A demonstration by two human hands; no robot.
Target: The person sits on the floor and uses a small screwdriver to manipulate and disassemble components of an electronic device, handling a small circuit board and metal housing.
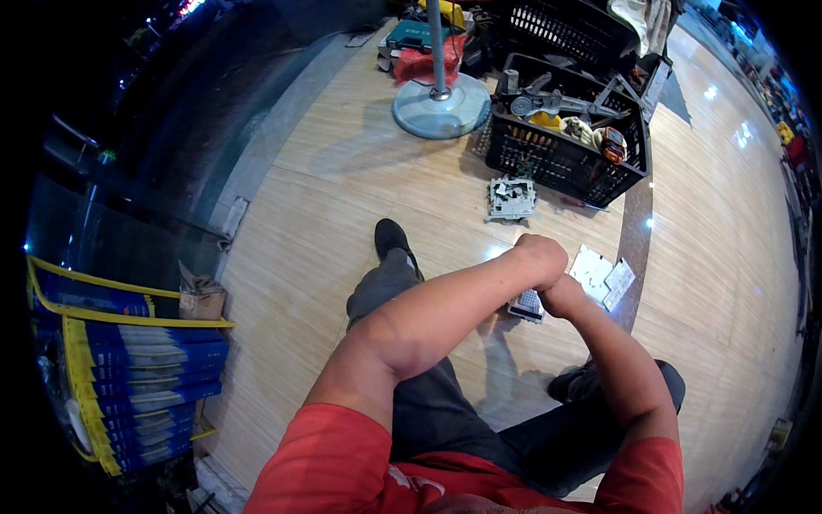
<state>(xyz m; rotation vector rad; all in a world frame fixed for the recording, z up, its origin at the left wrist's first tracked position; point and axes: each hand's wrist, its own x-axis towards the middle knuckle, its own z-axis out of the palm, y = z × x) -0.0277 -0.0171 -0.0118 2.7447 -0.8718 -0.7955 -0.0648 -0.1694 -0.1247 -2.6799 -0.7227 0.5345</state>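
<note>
My left hand (541, 260) is closed in a fist, knuckles up, with its arm reaching across from the left. Just below it, my right hand (562, 296) is closed too and touches it or nearly so. Whatever the fingers hold is hidden by the hands. Beneath them on the floor lies a small boxy metal unit (527, 308) with a grid of small holes or keys, mostly covered. To the right of the hands are a flat white panel (590, 272) and a labelled plate (618, 283) partly over it. Farther off sits a pale metal frame (512, 199) with cut-outs.
A black plastic crate (556, 163) full of tools stands beyond the frame, with a screwdriver (586, 205) near its base. Left of it rises a pole on a round base (441, 107). A yellow rack of blue packages (154, 385) is at left. My legs flank the work.
</note>
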